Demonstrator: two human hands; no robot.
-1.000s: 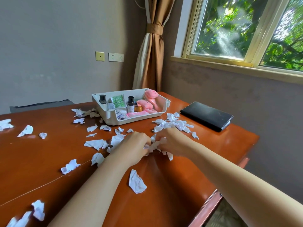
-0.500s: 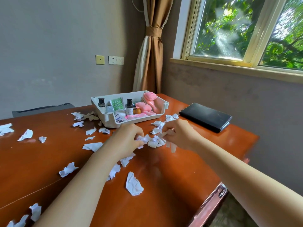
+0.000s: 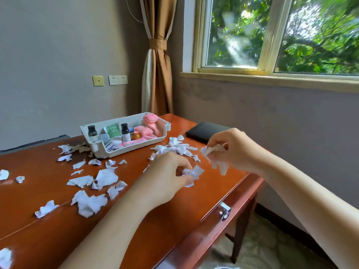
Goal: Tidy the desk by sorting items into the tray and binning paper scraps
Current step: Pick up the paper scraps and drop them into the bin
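Head view. Pinching scrap (image 3: 193, 172) in left hand (image 3: 167, 171), clutching wad of scraps (image 3: 213, 152) in right hand (image 3: 235, 150), both above counter (image 3: 174, 210). Just beyond left hand, short of tray (image 3: 134, 150): scrap pile (image 3: 174, 147), sprawled left-right. No bin in sight.

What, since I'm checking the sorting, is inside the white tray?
The white tray holds two dark-capped bottles, a green packet and pink items; whatever lies beneath them is covered.

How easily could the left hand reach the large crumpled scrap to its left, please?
Probably yes: nothing stands between the large scrap and the left hand, though it pinches a small scrap.
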